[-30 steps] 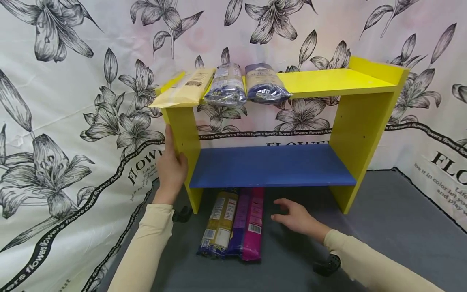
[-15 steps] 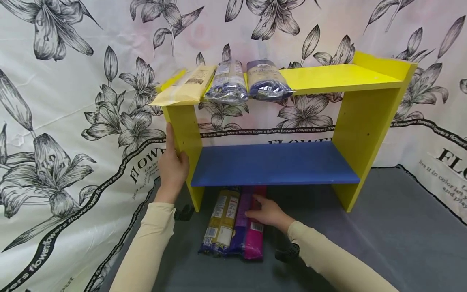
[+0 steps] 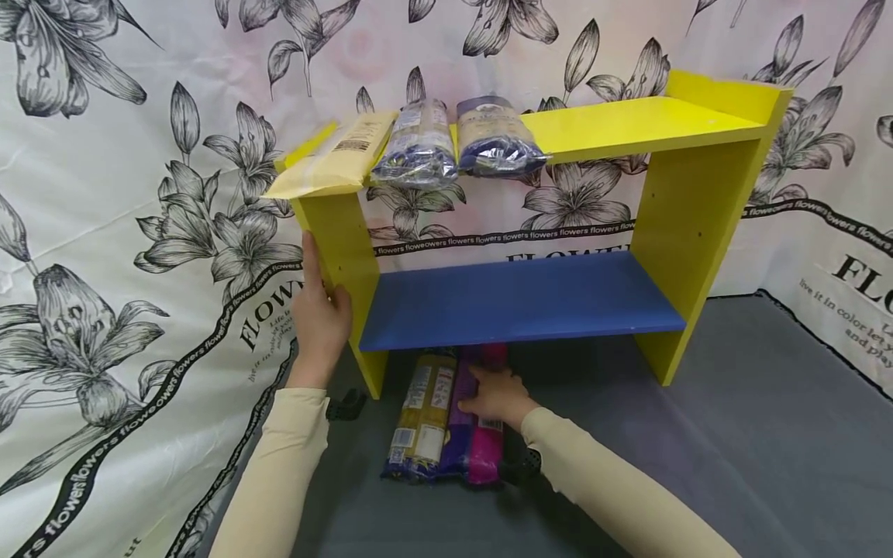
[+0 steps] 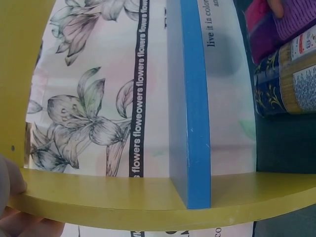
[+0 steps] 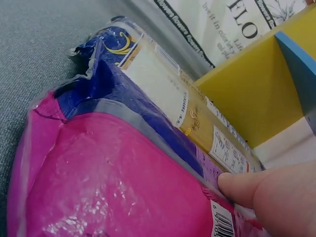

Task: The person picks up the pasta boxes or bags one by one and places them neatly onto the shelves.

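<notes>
My left hand point(image 3: 317, 333) holds the left side panel point(image 3: 342, 271) of a yellow shelf unit; in the left wrist view the thumb point(image 4: 14, 177) lies on one face and fingers show at the other. Under the blue shelf board point(image 3: 523, 302), my right hand point(image 3: 498, 395) reaches over a pink packet point(image 5: 108, 173). Its thumb point(image 5: 247, 187) touches the purple packet point(image 3: 453, 453) beside it, and the forefinger is spread apart from the thumb. Left of these lies a long gold-and-blue packet point(image 3: 422, 411). The rear ends of all three packets are hidden beneath the board.
On the yellow top board point(image 3: 628, 120) lie a flat pale yellow packet point(image 3: 338, 155) and two blue-ended clear packets, one in the middle point(image 3: 418, 147) and one at right point(image 3: 497, 139). A dark grey cloth point(image 3: 767, 434) covers the table. A flower-print sheet point(image 3: 174, 271) hangs behind.
My right hand has moved left from beside the pink packet onto the pink and purple packets. The left hand stays on the side panel. The head view has shifted slightly.
</notes>
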The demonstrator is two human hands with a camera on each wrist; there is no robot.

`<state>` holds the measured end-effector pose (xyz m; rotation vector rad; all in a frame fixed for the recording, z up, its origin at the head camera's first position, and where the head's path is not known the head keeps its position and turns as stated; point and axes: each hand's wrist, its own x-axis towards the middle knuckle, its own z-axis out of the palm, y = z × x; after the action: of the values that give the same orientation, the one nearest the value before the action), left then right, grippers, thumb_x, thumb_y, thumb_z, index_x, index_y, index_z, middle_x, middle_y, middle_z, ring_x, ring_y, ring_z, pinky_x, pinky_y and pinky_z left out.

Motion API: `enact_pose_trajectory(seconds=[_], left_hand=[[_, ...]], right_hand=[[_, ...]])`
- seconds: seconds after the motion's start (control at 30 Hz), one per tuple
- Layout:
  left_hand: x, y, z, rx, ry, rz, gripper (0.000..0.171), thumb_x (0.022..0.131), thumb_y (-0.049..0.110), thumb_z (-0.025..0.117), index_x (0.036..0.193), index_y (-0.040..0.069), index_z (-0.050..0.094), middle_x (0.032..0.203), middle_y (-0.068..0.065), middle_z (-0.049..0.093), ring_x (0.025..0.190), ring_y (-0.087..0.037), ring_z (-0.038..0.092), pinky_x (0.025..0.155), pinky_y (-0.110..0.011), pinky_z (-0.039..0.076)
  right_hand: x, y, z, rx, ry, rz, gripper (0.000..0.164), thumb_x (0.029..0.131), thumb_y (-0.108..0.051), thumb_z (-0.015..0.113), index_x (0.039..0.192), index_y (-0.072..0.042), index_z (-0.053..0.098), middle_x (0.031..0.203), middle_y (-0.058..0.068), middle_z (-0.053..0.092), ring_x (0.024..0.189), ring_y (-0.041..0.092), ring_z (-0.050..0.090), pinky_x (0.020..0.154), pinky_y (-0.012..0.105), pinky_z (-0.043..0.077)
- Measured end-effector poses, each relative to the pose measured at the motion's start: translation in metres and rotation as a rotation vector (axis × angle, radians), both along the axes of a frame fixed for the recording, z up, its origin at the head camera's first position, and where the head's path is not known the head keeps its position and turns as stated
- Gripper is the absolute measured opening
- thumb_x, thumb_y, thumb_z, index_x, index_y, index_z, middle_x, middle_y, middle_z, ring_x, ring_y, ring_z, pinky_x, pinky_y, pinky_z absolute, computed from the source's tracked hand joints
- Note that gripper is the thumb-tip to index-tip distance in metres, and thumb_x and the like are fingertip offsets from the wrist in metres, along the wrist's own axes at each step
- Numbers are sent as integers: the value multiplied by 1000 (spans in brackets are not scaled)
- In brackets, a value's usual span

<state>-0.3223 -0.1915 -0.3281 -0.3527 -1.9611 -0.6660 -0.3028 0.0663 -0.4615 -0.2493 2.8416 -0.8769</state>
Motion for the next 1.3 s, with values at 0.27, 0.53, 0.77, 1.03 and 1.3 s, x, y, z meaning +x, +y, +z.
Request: enact_pose_trajectory(seconds=[0.27,0.53,0.77,1.03,1.3], left_hand=[[0,-2,1,1,-27,28,79,92,-6,52,162,10,19,58,-22,47,44,-24,32,48,-36,26],[1,0,4,17,-49,35,76,93,-5,52,162,7,22,58,-23,48,43,-25,32,48,-36,27],[4,1,3,16,-62,48,77,93,-5,53,162,9,22,60,-24,50,43,-28,33,49,-35,26],[2,1,-2,3,-34,16,84,92,-5,53,164,17,16,59,-23,50,43,-27,34,48,-35,26],[1,0,0,9,-15,16,80,92,-4,52,163,13,19,57,-22,48,42,-26,32,47,-35,24]], right_hand=[[1,-5,10,-33,-3,-2,77,85,-28,77,153,-8,47,151,32,45,139,59,38,106,67,41],[-4,2,16,-57,1,-11,72,76,-11,84,142,-5,57,138,29,59,101,40,66,71,46,60],[3,24,17,-94,-37,53,70,72,-1,84,137,-6,59,118,21,66,57,18,57,43,30,49],[37,64,26,-25,-42,177,72,65,6,84,133,-7,63,117,16,66,80,21,59,55,33,52],[60,103,33,43,-107,237,72,62,10,82,129,-11,64,126,17,65,91,24,55,66,36,53]])
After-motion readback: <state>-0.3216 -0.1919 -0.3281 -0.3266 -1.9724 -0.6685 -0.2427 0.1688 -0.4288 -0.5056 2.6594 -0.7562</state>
